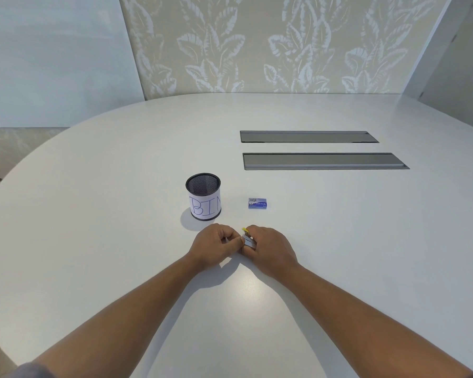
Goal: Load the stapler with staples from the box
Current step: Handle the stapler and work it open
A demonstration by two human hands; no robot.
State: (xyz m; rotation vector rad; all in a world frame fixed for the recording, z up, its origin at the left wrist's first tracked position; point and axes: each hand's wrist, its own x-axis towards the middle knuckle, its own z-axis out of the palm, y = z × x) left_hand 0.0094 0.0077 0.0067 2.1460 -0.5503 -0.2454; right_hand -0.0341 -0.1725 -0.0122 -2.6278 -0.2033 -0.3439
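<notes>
Both hands meet over the white table near its middle. My right hand grips a small stapler, of which only a grey metal part and a yellow tip show. My left hand has its fingers curled, with thumb and fingertips pinching at the stapler's left end; whether a staple strip lies between them I cannot tell. The blue staple box lies on the table beyond the hands, apart from them.
A black mesh cup with a paper label reading "BIN" stands just beyond my left hand. Two long grey cable hatches are set into the table at the back right. A patterned wall rises behind the table's far edge.
</notes>
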